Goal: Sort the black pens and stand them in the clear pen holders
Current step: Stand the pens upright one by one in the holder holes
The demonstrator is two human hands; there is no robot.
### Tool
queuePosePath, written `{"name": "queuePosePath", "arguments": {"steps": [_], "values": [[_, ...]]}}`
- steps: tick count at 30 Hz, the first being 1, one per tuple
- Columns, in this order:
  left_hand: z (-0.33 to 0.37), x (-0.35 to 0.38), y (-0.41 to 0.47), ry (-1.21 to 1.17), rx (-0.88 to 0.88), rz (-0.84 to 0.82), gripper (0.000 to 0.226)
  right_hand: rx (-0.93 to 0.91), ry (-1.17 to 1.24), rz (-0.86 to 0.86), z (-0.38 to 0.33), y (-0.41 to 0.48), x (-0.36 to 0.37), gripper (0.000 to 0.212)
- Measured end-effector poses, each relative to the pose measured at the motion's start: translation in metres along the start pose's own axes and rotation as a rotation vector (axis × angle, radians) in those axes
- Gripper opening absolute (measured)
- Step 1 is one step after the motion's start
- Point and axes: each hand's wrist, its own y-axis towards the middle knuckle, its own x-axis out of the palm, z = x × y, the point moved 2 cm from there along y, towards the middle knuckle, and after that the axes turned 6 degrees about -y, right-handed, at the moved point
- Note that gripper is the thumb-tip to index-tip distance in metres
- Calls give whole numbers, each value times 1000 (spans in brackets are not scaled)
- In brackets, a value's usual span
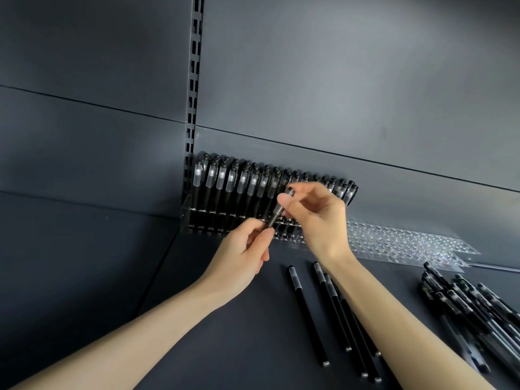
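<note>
Single head-worn wide-angle view, looking forward and down along both forearms, close over the dark shelf (225, 347), facing its grey back panel (337, 80).

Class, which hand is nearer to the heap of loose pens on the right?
Right. The right hand sits left of the heap; the left hand is even farther left.

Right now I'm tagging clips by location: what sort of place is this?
Likely a shop shelf being stocked: slotted upright, grey back panel, a clear pen holder packed with identical black pens.
</note>
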Motion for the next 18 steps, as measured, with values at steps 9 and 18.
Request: {"name": "queuePosePath", "arguments": {"steps": [9, 18], "values": [[-14, -19, 6, 704, 270, 104, 28, -75, -150, 96, -8, 8, -16, 35], [-35, -29, 14, 1224, 473, 267, 41, -320, -435, 298, -10, 22, -18, 26]]}}
